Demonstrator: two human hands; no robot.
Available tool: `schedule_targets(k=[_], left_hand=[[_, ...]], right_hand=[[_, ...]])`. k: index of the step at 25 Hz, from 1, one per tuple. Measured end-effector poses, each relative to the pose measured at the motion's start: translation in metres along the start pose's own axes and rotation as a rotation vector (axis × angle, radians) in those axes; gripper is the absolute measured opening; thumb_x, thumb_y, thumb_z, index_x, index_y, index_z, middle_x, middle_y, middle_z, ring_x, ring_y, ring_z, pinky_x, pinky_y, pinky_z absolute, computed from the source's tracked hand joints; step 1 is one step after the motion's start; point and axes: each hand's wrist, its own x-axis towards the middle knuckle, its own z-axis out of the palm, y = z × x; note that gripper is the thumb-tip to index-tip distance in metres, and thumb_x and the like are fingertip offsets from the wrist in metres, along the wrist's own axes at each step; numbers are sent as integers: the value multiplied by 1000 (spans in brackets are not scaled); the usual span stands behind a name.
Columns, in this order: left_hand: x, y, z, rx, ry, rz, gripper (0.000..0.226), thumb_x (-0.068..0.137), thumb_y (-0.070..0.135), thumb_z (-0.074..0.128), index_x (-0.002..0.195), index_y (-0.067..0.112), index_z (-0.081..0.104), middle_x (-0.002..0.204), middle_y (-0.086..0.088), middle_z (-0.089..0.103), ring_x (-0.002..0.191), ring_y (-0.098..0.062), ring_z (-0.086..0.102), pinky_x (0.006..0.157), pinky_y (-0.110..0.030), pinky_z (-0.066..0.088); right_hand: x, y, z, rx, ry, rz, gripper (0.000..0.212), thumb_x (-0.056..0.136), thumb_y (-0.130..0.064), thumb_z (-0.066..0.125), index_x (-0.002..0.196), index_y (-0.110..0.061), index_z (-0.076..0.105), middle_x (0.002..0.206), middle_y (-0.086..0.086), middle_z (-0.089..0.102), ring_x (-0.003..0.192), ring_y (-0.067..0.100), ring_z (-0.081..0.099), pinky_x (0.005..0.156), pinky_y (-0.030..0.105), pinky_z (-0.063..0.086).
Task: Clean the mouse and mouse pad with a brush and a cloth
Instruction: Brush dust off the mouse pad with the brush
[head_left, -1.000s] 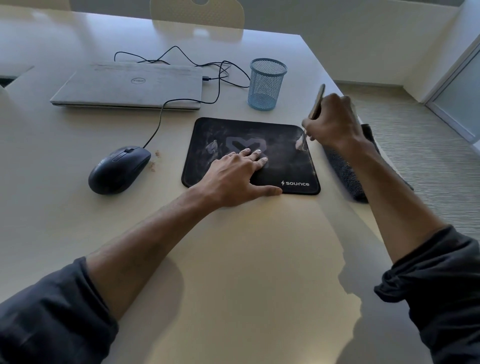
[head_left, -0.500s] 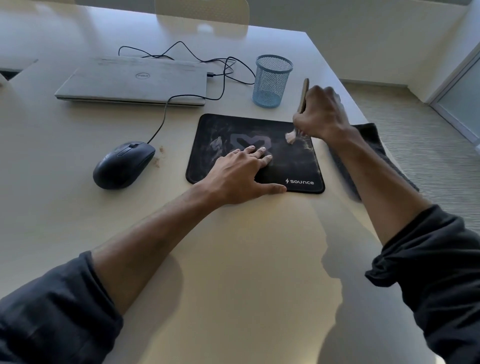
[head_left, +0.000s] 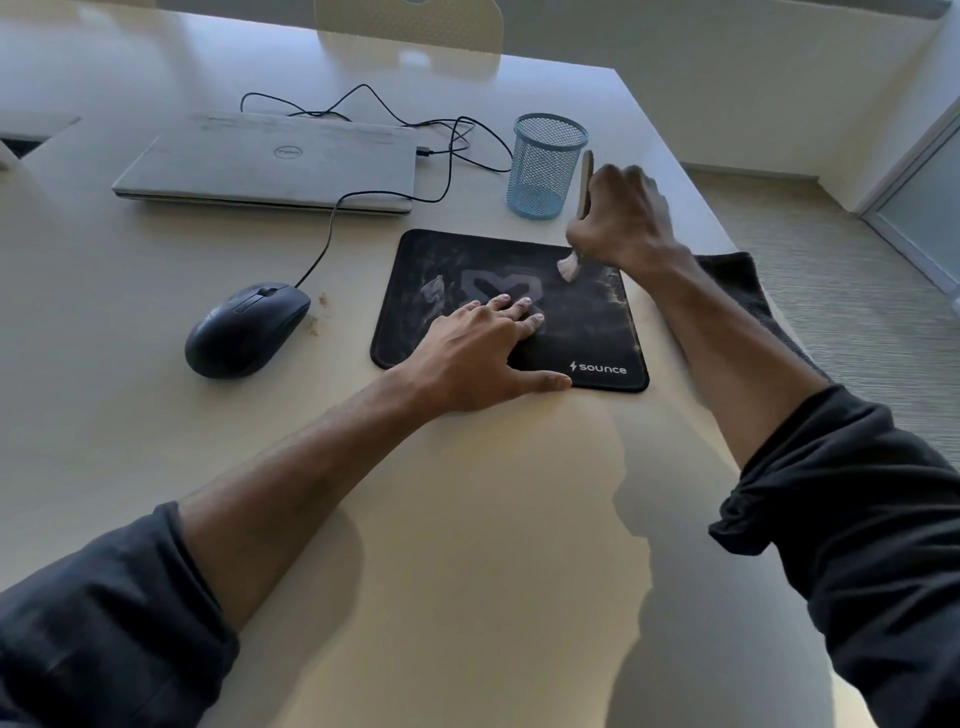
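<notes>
Brush (head_left: 581, 208): the right hand (head_left: 626, 221) is gripping it, fingers curling round the handle, which is sticking up above the knuckles beside the blue mesh cup (head_left: 545, 166). Pale bristles are pointing down below the fist and touching the far right part of the mouse pad (head_left: 415, 291).

Mouse pad: black, dusty, lying flat on the table (head_left: 467, 519); the left hand (head_left: 483, 353) is pressing on it just near-left of the brush grip, fingers lying straight and spread, thumb stretching along the pad's near edge.

Cloth (head_left: 737, 280): dark, lying on the table right of the gripping hand, partly hiding under the right forearm.

Mouse (head_left: 244, 330): black, sitting well left of the grip, apart from the pad, its cable (head_left: 332, 228) running back toward the closed laptop (head_left: 270, 166). Crumbs (head_left: 317, 312) are lying just beside the mouse.
</notes>
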Motion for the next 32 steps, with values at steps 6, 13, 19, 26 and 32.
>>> schedule_targets(k=[6, 13, 19, 26, 32], left_hand=[[0, 0, 2, 6, -3, -8, 94, 76, 86, 34, 150, 28, 32, 159, 7, 23, 146, -16, 22, 108, -42, 34], [0, 0, 1, -1, -2, -5, 93, 77, 86, 35, 150, 28, 32, 159, 7, 23, 146, -15, 20, 109, -42, 33], [-1, 0, 0, -6, -8, -11, 93, 77, 85, 36, 151, 28, 31, 159, 7, 21, 147, -16, 19, 110, -42, 31], [0, 0, 0, -11, -12, 0, 93, 77, 84, 36, 150, 27, 32, 159, 5, 22, 147, -16, 20, 111, -43, 31], [0, 0, 0, -14, -14, 4, 93, 77, 84, 36, 151, 27, 32, 159, 5, 22, 147, -16, 19, 112, -42, 29]], right_hand=[[4, -28, 20, 243, -13, 6, 30, 84, -35, 69, 87, -5, 74, 92, 12, 75, 85, 27, 69, 70, 30, 51], [16, -5, 10, 20, 62, 42, 11, 78, -23, 65, 75, -13, 62, 88, 16, 71, 83, 35, 67, 67, 30, 39], [5, 11, 11, 121, -23, 124, 20, 82, -29, 68, 88, -10, 70, 95, 11, 71, 87, 28, 66, 70, 28, 40], [10, 14, -5, 1, 42, 13, 20, 83, -29, 64, 78, -9, 66, 92, 19, 72, 88, 36, 68, 74, 35, 47], [7, 45, -3, -27, -12, 177, 27, 79, -31, 66, 90, -7, 72, 98, 18, 71, 95, 36, 67, 76, 35, 46]])
